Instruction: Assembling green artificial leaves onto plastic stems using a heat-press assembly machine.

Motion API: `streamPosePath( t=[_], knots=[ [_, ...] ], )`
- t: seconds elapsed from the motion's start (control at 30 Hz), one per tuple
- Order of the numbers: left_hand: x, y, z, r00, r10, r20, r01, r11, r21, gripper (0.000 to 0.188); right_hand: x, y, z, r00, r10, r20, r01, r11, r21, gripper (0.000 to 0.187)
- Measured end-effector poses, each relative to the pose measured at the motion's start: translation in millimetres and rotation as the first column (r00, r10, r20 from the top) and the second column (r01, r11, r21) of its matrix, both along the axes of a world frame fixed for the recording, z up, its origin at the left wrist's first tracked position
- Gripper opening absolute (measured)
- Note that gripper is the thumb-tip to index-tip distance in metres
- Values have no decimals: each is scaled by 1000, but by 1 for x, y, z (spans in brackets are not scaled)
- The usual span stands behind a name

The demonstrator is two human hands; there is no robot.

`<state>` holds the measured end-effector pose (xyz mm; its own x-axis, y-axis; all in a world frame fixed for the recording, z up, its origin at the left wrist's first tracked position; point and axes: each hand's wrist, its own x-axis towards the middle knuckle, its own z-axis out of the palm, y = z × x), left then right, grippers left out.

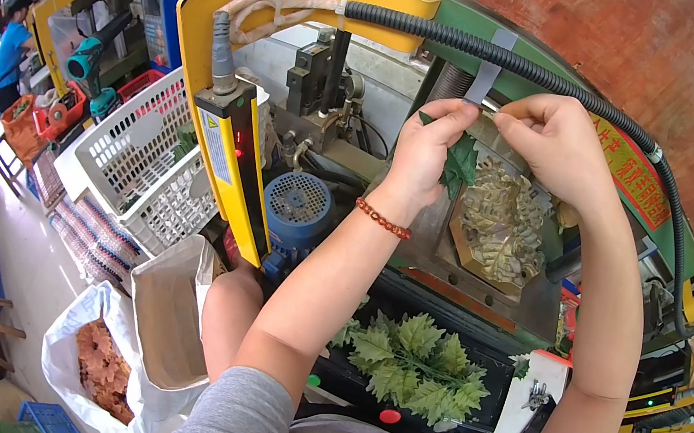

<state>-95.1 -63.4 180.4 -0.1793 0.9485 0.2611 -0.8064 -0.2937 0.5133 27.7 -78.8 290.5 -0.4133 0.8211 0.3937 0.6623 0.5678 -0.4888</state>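
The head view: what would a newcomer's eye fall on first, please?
Probably the bright yellow-and-black post, left of centre, comes first. Next may be the brass-coloured, leaf-patterned block, right of centre, and the pale green leaves below it. At upper centre, the left hand holds a dark green leaf.

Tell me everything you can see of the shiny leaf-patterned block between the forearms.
The leaf-patterned block looks like gold-toned metal, its bumpy top crowded with veined leaf shapes over a smoother, straight-edged base. It lies face up on the machine bed. The left hand holds a green leaf near it; whether they touch is unclear.
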Motion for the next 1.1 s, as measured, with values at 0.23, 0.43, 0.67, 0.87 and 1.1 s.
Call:
streamPosePath(
  t=[0.23, 0.43, 0.67, 0.87, 1.1],
  knots=[
    [2, 0, 1, 1000, -1, -2, 1, 1000, -13, 12, -2, -1, 0, 1000, -5, 1, 5, 1000, 29, 24],
    [-3, -3, -2, 1000, -11, -28, 11, 1000, 13, 13, -5, -1, 0, 999, 18, 32, -20, 998, 59, 23],
    [-6, -4, -1, 1000, -4, -24, 4, 1000, 4, 14, -6, 1, -2, 999, 46, 29, -48, 997, 64, 21],
    [13, 2, -4, 998, -43, -54, 42, 999, -16, 15, 14, 4, -6, 1000, 6, 26, -8, 997, 73, 20],
    [25, -1, -39, 977, -88, -194, 71, 993, -92, 15, 104, -33, -60, 998, -47, -30, 54, 940, 338, 19]
  ],
)
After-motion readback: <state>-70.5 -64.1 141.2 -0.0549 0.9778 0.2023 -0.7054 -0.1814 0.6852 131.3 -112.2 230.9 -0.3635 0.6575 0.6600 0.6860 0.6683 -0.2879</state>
